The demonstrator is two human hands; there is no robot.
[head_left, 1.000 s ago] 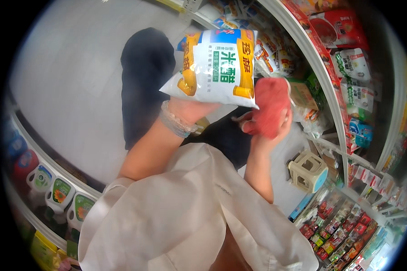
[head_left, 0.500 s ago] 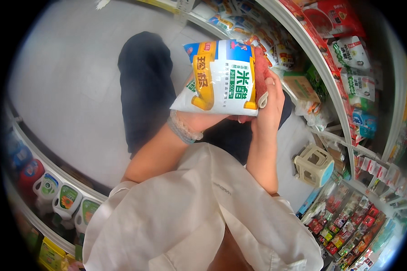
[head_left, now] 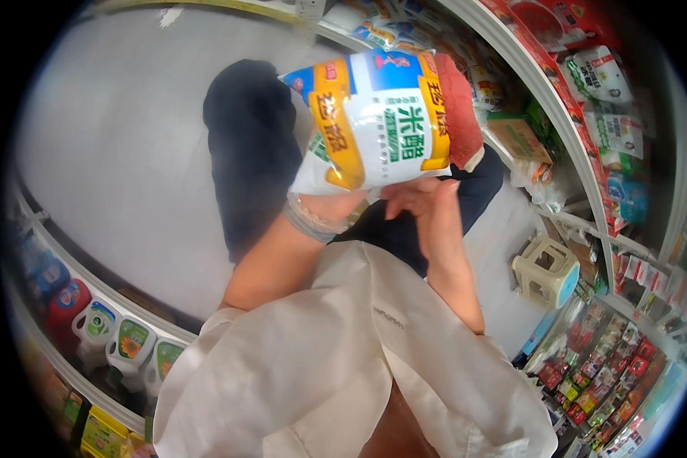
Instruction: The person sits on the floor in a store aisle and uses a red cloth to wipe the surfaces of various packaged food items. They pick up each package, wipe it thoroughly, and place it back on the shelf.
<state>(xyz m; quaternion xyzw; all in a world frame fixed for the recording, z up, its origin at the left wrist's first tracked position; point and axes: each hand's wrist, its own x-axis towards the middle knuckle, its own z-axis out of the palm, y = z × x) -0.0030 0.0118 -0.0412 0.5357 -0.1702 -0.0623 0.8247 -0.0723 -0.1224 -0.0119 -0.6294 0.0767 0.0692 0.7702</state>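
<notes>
A plump plastic pouch of vinegar (head_left: 385,122), white with blue and yellow panels, is held up over my lap. My left hand (head_left: 330,203) supports it from behind and below; most of its fingers are hidden by the pouch. A red cloth (head_left: 459,114) lies against the pouch's right end, partly behind it. Just under the pouch's lower right edge is my right hand (head_left: 429,206), its thumb raised and its fingers apart, with nothing visible in it. Whether its fingertips touch the pouch I cannot tell.
Shelves of similar pouches (head_left: 393,34) stand ahead. Packets (head_left: 597,72) fill the right shelf, above a cardboard box (head_left: 519,137). A beige plastic stool (head_left: 546,269) stands at right. White detergent bottles (head_left: 131,341) line the left shelf. My dark-trousered knees (head_left: 250,114) frame the pouch.
My right hand has come off the red cloth and dropped below the pouch. The pouch has shifted slightly up and left and turned a little, showing more of its right yellow panel.
</notes>
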